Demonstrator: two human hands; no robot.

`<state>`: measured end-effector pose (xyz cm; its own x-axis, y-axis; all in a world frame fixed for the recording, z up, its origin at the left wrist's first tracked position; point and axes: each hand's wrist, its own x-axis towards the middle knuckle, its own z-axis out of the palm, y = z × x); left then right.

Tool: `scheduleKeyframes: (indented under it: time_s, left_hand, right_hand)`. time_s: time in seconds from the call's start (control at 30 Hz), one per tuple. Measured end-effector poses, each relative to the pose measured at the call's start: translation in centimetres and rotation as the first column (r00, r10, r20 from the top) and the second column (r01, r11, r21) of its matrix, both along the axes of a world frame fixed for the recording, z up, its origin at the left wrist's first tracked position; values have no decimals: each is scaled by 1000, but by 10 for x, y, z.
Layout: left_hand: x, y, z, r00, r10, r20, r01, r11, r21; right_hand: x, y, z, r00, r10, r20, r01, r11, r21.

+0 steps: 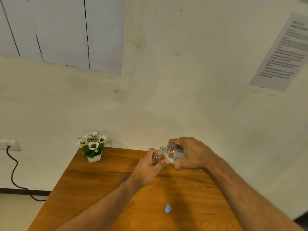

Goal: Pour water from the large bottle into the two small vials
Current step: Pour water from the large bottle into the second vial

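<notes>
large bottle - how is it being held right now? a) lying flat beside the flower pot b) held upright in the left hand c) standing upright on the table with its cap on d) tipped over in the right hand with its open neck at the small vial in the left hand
d: the right hand grips the large bottle tilted, cap off, its neck at the mouth of the small vial held in the left hand.

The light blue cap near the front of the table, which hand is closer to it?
Left. The left hand, holding a small vial, is up-table and slightly left of the light blue cap; the right hand, tilting the large bottle, is farther back and right.
</notes>
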<state>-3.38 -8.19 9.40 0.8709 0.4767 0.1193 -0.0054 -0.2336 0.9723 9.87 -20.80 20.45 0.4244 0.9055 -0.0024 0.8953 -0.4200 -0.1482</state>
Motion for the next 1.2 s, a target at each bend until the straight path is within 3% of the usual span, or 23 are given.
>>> scheduleKeyframes:
  time_s: [1.2]
  left_hand:
    - [0, -7, -7, 999, -37, 21, 37, 999, -19]
  right_hand:
    - [-2, -10, -4, 1000, -15, -18, 15, 1000, -11]
